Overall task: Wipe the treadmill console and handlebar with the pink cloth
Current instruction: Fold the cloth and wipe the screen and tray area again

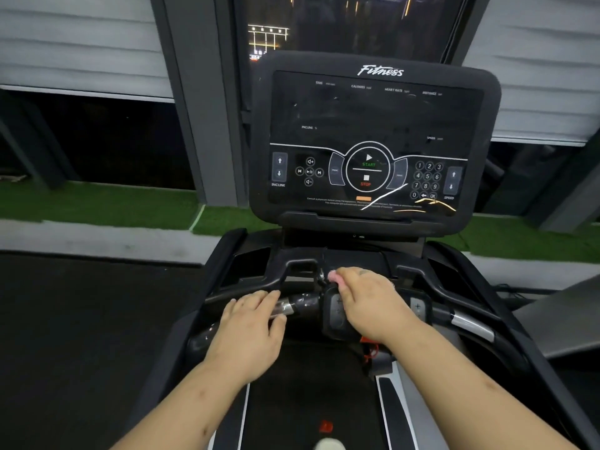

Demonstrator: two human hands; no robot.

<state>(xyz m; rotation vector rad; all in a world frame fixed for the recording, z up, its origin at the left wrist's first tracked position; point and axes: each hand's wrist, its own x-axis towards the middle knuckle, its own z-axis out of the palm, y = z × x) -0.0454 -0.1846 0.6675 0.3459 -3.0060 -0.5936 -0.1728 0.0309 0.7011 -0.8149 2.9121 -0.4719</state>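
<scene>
Head view: the right hand [370, 300] curls its fingers around the crumpled pink cloth [333, 276] (mostly hidden) at the middle of the black chrome-banded handlebar [302, 305], below the dark console [370, 125]; the left hand [250, 326] rests straight-fingered on that bar.

Handlebar [302, 305] close below console [373, 141]

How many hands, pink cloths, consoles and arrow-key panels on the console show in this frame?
hands: 2 (left hand, right hand)
pink cloth: 1, mostly hidden under the right hand
console: 1
arrow-key panels: 2 (INCLINE panel, SPEED panel)
Total: 6
</scene>
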